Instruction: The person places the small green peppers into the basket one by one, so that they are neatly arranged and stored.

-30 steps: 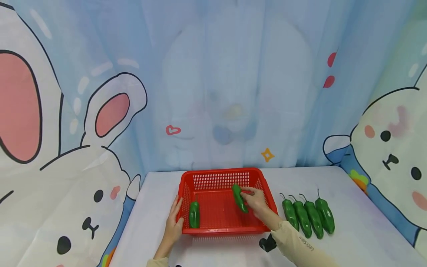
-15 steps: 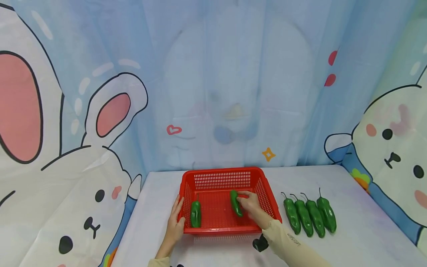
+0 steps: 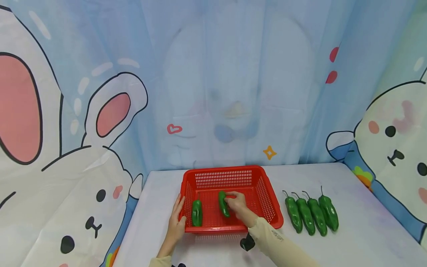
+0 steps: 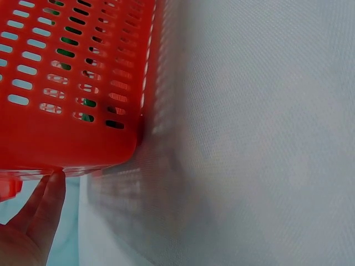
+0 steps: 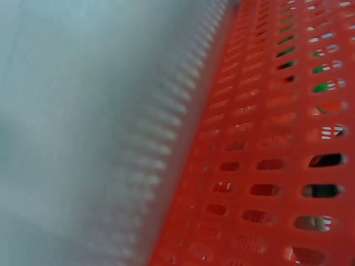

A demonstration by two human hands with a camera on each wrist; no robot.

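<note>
Inside a red plastic basket (image 3: 230,229), my right hand (image 3: 237,204) pinches a green chili pepper (image 3: 223,204) by its upper part, low over the basket floor. A second green pepper (image 3: 197,213) lies lengthwise at the basket's left side. My left hand (image 3: 176,224) rests against the basket's left wall with fingers extended. In the left wrist view, straight fingers (image 4: 51,202) touch the outside of the basket (image 4: 66,136). Only the slotted wall of the basket (image 5: 260,144) shows in the right wrist view, with bits of green behind it; the right hand is hidden there.
To the right of the basket, several green peppers (image 3: 315,215) lie side by side on the white table (image 3: 360,218), stems pointing away. Behind the table hangs a blue curtain (image 3: 233,92) with printed cartoon rabbits. A black device (image 3: 247,243) sits beneath the right wrist.
My right hand has carried its pepper leftward across the basket, toward the pepper lying there. My left hand stays at the basket's left side.
</note>
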